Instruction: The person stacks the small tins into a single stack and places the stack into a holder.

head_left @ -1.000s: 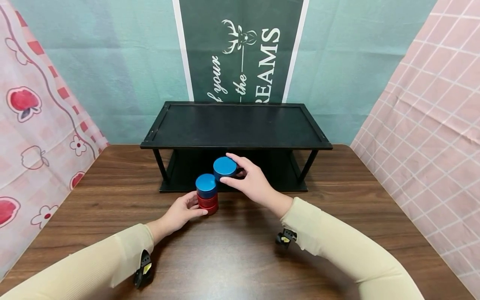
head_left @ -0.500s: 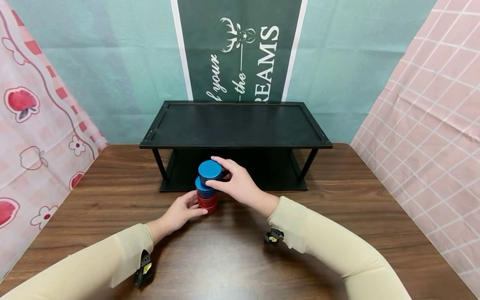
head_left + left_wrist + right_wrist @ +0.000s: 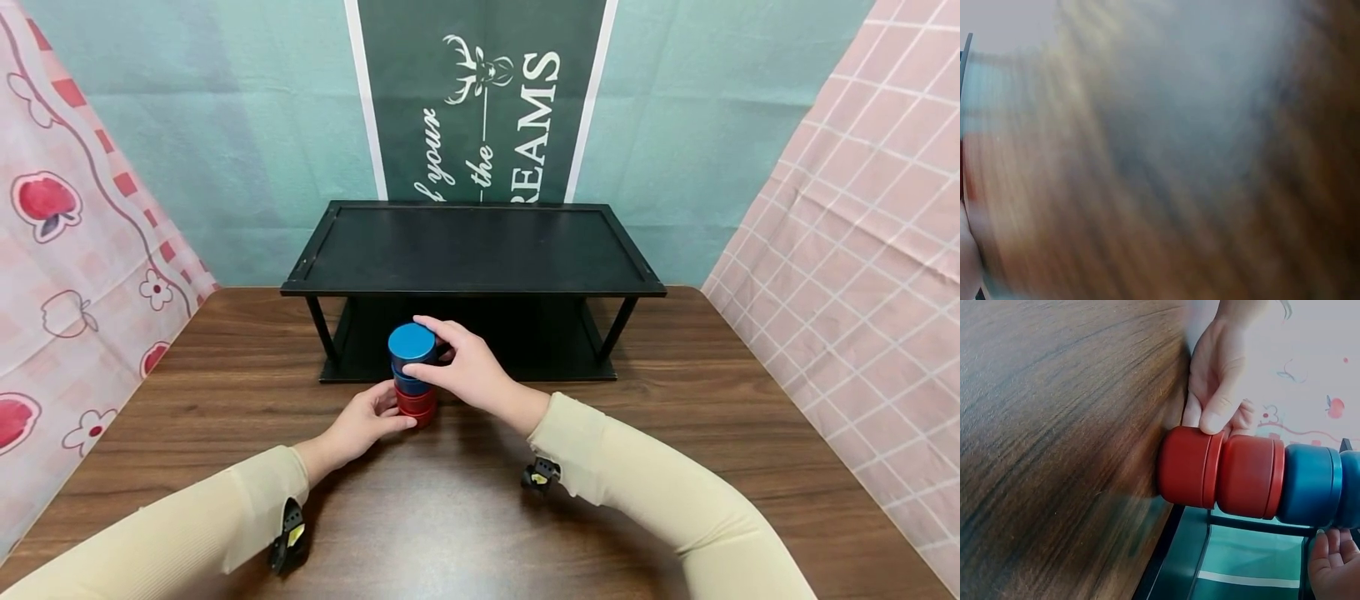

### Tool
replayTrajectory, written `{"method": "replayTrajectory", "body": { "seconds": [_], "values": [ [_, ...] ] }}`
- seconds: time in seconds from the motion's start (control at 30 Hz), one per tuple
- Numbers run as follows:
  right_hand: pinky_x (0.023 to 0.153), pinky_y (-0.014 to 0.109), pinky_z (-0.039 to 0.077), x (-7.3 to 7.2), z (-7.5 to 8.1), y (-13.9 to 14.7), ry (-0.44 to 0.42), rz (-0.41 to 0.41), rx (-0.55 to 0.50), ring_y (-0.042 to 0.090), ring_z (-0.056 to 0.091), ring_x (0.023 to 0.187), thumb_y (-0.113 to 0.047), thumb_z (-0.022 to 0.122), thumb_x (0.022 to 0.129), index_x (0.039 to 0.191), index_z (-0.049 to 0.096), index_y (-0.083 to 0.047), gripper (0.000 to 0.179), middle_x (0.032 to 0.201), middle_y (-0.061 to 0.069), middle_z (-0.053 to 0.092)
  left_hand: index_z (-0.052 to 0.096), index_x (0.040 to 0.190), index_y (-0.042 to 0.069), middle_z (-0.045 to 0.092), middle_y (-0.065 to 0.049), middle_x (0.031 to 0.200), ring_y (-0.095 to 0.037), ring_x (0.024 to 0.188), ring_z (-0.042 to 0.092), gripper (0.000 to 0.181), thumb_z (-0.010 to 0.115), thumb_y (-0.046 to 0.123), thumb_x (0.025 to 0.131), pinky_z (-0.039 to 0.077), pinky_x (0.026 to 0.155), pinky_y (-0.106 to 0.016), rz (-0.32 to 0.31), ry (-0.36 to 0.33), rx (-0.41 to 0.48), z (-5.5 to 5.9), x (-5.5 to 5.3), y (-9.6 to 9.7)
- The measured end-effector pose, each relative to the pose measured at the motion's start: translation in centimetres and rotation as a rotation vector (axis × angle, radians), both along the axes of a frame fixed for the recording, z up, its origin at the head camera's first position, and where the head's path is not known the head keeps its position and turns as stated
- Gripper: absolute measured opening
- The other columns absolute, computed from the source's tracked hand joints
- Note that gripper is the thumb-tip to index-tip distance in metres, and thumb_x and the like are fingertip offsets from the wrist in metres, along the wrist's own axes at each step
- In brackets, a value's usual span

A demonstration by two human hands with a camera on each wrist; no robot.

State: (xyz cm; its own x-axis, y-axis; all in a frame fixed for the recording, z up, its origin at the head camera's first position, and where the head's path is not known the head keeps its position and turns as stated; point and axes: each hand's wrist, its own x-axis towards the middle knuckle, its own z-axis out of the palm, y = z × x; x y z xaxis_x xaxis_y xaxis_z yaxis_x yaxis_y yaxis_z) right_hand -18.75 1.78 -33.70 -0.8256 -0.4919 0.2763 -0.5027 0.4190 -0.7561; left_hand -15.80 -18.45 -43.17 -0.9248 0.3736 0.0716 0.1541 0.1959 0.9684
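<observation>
A stack of small round lidded jars stands on the table, two red below and two blue above. My left hand [image 3: 367, 422] pinches the bottom red jar [image 3: 1186, 467] between thumb and fingers. Above it sit the second red jar [image 3: 1249, 477] and the lower blue jar [image 3: 1310, 484]. My right hand [image 3: 472, 367] grips the top blue jar [image 3: 412, 342] from its right side, in line with the stack and touching the jar under it or nearly so. In the left wrist view, only a blurred sliver of hand [image 3: 967, 262] shows.
A black two-level rack [image 3: 472, 250] stands behind the stack on the wooden table [image 3: 450, 517]. Its lower shelf [image 3: 525, 350] lies close behind the jars. Patterned cloths hang on the left, at the back and on the right.
My right hand has moved left with the top blue jar, from beside the stack to over the lower blue jar. My left hand has stayed on the bottom red jar.
</observation>
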Motion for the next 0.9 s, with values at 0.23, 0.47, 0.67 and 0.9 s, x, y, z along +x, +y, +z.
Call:
{"method": "replayTrajectory", "body": {
  "seconds": [0.23, 0.47, 0.67, 0.9],
  "values": [
    [0.087, 0.034, 0.05, 0.0, -0.4, -0.1, -0.013, 0.005, -0.004, 0.018, 0.053, 0.104, -0.029, 0.073, 0.082, 0.138, 0.045, -0.016, 0.064, 0.128, 0.005, 0.052, 0.04, 0.135, -0.004, 0.052, -0.022, 0.128, -0.032, 0.12, 0.049, 0.061, 0.071, 0.01, 0.083, 0.042, 0.097, -0.038, 0.003, 0.005, -0.001, 0.0, 0.0, 0.0],
    [0.088, 0.037, 0.049, -0.3, -1.0, 0.2, -0.086, 0.05, 0.011, 0.02, 0.051, 0.111, -0.026, 0.079, 0.076, 0.146, 0.026, -0.011, 0.089, 0.129, 0.009, 0.049, 0.04, 0.133, -0.007, 0.052, -0.025, 0.127, -0.034, 0.118, 0.049, 0.06, 0.07, 0.006, 0.083, 0.041, 0.098, -0.04, -0.001, 0.025, 0.008, -0.1, -0.1, 0.0],
    [0.095, 0.037, 0.045, -0.3, -2.8, 1.0, -0.168, 0.087, 0.097, 0.025, 0.05, 0.117, -0.023, 0.078, 0.077, 0.148, 0.014, -0.005, 0.098, 0.133, 0.013, 0.047, 0.04, 0.134, -0.008, 0.051, -0.025, 0.128, -0.035, 0.119, 0.049, 0.059, 0.069, 0.006, 0.083, 0.04, 0.099, -0.042, -0.001, 0.015, 0.014, -0.1, -0.1, 0.0],
    [0.096, 0.037, 0.044, -0.4, -5.0, 1.3, -0.255, 0.185, 0.194, 0.028, 0.053, 0.113, -0.018, 0.078, 0.077, 0.145, 0.021, 0.0, 0.091, 0.13, 0.017, 0.049, 0.04, 0.134, -0.007, 0.05, -0.025, 0.129, -0.034, 0.12, 0.048, 0.06, 0.069, 0.005, 0.083, 0.041, 0.099, -0.041, 0.002, -0.004, 0.018, 0.0, 0.0, 0.0]
  ]
}}
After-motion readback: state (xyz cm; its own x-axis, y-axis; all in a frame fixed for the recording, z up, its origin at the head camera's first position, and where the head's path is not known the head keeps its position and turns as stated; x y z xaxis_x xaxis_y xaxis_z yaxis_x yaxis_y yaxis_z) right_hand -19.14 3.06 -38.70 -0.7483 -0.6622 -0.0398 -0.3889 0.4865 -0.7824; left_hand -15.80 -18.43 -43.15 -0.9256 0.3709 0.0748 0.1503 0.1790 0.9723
